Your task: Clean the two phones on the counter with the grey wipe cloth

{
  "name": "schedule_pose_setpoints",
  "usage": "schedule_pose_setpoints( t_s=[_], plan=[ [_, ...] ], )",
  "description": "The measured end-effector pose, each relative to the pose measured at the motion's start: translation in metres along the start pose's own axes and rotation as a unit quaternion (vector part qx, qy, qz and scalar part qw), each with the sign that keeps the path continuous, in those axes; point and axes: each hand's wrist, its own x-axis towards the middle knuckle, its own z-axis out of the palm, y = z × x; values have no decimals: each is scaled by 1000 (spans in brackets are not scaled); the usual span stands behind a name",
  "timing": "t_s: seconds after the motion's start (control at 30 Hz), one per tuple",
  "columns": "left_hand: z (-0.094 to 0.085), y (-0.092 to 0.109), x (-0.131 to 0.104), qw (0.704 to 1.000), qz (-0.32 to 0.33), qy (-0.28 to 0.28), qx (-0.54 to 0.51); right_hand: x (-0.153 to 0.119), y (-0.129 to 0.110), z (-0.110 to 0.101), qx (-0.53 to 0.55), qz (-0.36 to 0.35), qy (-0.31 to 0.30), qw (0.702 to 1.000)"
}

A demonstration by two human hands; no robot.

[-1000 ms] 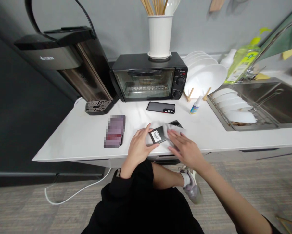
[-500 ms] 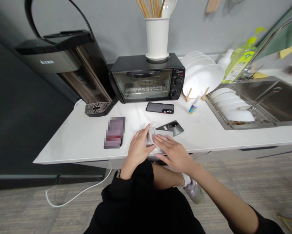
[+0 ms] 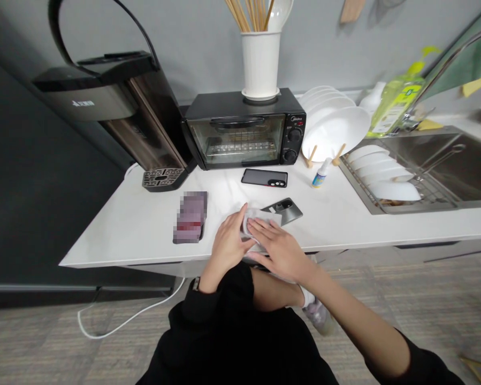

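A grey phone [image 3: 291, 213] lies back up near the counter's front edge, its camera end pointing right. A pale crumpled cloth [image 3: 273, 216] covers its left part. My right hand [image 3: 279, 246] rests on the cloth, fingers stretched out and pressing it down. My left hand [image 3: 229, 240] grips around the covered left end, thumb and finger on opposite sides; the exact contact is hidden under the cloth. Left of my hands lies another phone [image 3: 191, 216], its screen pixelated. A black phone case [image 3: 260, 177] lies behind, and a small spray bottle [image 3: 319, 175] stands to the right.
A black toaster oven [image 3: 236, 139] at the back carries a white holder [image 3: 260, 64] with chopsticks. A tall water dispenser [image 3: 152, 128] stands left. On the right are racked plates [image 3: 332, 131], a soap bottle [image 3: 398, 107] and a sink [image 3: 473, 166] holding dishes.
My right hand has slid slightly left with the cloth, and more of the cloth's top lies flat under its fingers. My left hand stays at the same end. The view has shifted a little.
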Motion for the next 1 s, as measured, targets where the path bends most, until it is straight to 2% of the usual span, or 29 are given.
schedule_pose_setpoints(
  t_s=[0.07,0.13,0.23,0.3,0.4,0.5,0.6,0.7,0.83,0.9,1.0],
  plan=[
    [0,1,0,1000,-2,0,0,-11,9,-6,-10,19,0,1000],
    [0,2,0,1000,0,1,-7,-19,29,-12,-47,81,28,995],
    [0,1,1,1000,0,3,-10,-15,45,-14,-83,155,66,982],
    [0,0,1,1000,-1,1,-11,-4,34,-8,-65,132,59,987],
    [-1,0,1,1000,-9,-13,-4,10,0,1,-3,42,12,999],
    [-1,0,-1,1000,-14,-17,7,4,-16,0,44,-1,-12,999],
    [0,1,-1,1000,-11,-6,2,-19,2,-12,44,6,-16,999],
    [0,1,-1,1000,6,3,-8,-40,38,-25,-20,78,11,997],
    [0,1,1,1000,7,5,-7,-35,70,-30,-77,154,44,984],
    [0,1,1,1000,1,6,-11,-21,70,-25,-85,156,50,983],
    [0,1,1,1000,-1,7,-18,0,48,-14,-74,127,44,988]
  ],
)
